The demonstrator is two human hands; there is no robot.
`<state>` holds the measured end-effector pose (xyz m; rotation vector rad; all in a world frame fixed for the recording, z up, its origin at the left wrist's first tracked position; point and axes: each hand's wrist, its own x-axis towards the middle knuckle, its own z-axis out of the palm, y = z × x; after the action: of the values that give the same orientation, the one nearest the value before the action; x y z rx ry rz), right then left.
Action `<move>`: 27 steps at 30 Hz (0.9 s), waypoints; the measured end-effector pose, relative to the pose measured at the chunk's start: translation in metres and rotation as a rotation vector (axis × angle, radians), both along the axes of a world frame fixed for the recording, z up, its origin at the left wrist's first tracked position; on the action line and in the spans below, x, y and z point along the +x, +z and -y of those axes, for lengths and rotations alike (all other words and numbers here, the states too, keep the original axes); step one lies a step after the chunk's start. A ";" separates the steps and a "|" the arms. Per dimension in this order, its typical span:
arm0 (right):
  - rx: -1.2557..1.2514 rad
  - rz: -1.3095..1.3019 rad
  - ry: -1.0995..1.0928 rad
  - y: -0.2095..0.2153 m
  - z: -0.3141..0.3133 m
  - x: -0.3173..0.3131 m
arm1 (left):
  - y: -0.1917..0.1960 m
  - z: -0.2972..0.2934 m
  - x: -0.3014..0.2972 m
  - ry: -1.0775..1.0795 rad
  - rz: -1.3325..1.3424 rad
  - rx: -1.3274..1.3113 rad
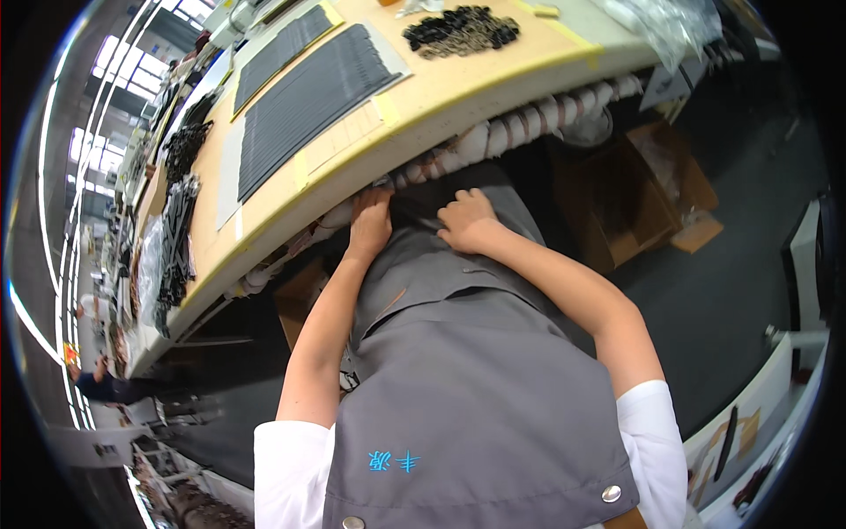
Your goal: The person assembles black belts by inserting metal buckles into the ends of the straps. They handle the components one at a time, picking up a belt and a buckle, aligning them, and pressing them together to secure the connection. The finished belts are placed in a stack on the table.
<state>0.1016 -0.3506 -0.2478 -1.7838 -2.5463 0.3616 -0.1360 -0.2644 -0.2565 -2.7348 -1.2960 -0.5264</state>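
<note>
Left hand (370, 225) presses fingers-down on the grey fabric apron (458, 370) at the pale wooden desk (423, 97) edge, clamped on nothing. Right hand (467, 220), just beside at 3 o'clock, fingers curled loosely on the apron. Black ribbed strip mats (308, 97) lie at 11 o'clock.

We see a long wooden workbench (441, 97) with yellow tape along its edge. On it lie two mats of black strips (308, 97), a heap of small black parts (461, 31) at one o'clock, and black bundles (176, 229) at nine o'clock.
</note>
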 end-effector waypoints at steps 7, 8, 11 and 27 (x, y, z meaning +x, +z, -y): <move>-0.626 0.339 -0.401 -0.054 0.012 0.173 | 0.025 -0.004 0.002 -0.235 -0.070 -0.853; -0.722 0.238 -0.473 -0.045 0.018 0.173 | 0.002 -0.006 -0.021 -0.145 -0.245 -0.704; -0.895 -0.817 -0.933 -0.061 0.026 0.160 | -0.005 -0.023 -0.042 0.011 -0.053 -0.790; -0.386 -0.859 -0.822 -0.114 -0.018 0.110 | -0.181 -0.057 -0.115 0.298 0.692 -1.175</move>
<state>0.2119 -0.3326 -0.3618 -1.9634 -1.1233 1.2573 -0.2514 -0.2076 -0.4371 -3.0973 -2.8907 -0.9570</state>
